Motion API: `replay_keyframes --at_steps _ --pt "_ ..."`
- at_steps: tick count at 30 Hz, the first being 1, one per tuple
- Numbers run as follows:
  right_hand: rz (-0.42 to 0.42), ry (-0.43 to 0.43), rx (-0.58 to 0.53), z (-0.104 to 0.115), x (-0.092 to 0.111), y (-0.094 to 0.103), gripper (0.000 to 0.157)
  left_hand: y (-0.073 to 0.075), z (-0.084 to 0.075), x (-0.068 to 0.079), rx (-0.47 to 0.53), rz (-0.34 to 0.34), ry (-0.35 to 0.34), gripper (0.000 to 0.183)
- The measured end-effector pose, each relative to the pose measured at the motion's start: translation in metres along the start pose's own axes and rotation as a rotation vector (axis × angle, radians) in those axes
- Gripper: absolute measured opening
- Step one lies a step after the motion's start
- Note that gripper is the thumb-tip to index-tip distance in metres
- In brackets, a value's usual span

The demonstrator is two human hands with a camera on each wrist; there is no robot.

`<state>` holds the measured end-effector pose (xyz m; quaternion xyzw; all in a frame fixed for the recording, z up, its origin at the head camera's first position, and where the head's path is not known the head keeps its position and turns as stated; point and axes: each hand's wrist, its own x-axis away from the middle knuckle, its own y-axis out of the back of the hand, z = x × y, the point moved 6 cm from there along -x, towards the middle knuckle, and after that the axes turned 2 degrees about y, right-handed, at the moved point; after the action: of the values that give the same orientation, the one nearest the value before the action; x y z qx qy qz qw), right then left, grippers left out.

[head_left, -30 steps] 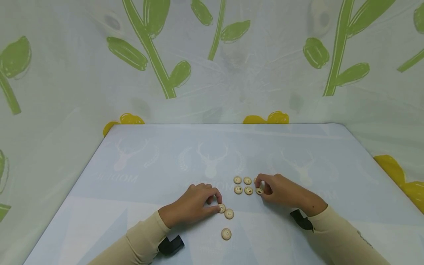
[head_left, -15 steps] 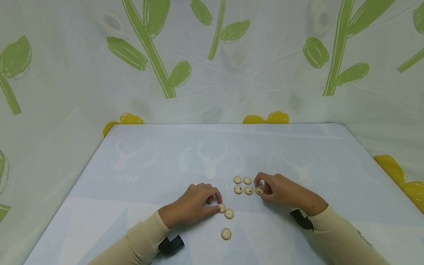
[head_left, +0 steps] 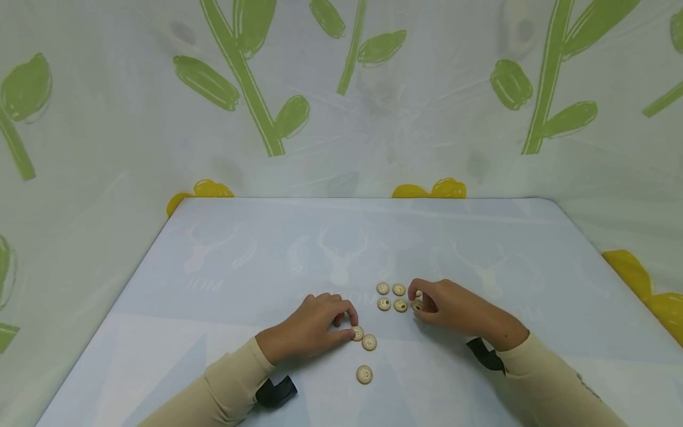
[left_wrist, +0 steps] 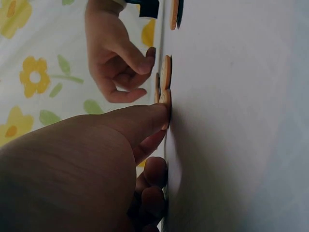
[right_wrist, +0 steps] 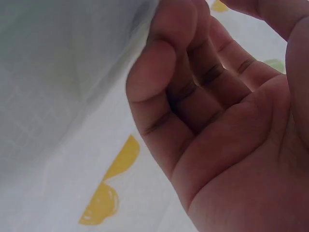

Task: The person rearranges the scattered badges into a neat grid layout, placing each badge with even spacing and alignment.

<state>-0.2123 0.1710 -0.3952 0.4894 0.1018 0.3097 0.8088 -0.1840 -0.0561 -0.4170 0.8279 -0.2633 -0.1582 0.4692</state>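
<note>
In the head view my left hand (head_left: 315, 329) pinches a round wooden button (head_left: 357, 333) at its edge, between thumb and index finger; the button lies on the table. A second wooden button (head_left: 369, 342) touches it on the right. My right hand (head_left: 453, 305) hovers around the right end of two short rows of buttons, its thumb and index finger parted and loosely curved. Between them a button (head_left: 417, 305) is partly hidden, and another (head_left: 418, 293) peeks out behind the index finger. The left wrist view shows nothing held in the right hand (left_wrist: 118, 63).
Other buttons of the rows include one at the upper left (head_left: 382, 288) and one in the lower middle (head_left: 401, 305). A single button (head_left: 364, 374) lies nearer the front. The pale patterned cloth (head_left: 213, 332) covers the table; a leaf-printed sheet (head_left: 373, 130) hangs behind.
The right hand's thumb and index finger have spread and come off the end button, which stays in its row. The left hand keeps its pinch; the head view has shifted slightly.
</note>
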Motion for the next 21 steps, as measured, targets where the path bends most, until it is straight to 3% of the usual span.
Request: replay_keyframes --at_steps 7,21 --pt "0.001 -0.005 0.006 0.014 -0.001 0.000 0.021 0.001 -0.001 0.000 -0.002 0.002 -0.001 0.009" --pt "0.016 0.146 0.056 0.048 0.003 -0.010 0.018 0.003 -0.002 0.000 0.001 0.008 0.009 0.008"
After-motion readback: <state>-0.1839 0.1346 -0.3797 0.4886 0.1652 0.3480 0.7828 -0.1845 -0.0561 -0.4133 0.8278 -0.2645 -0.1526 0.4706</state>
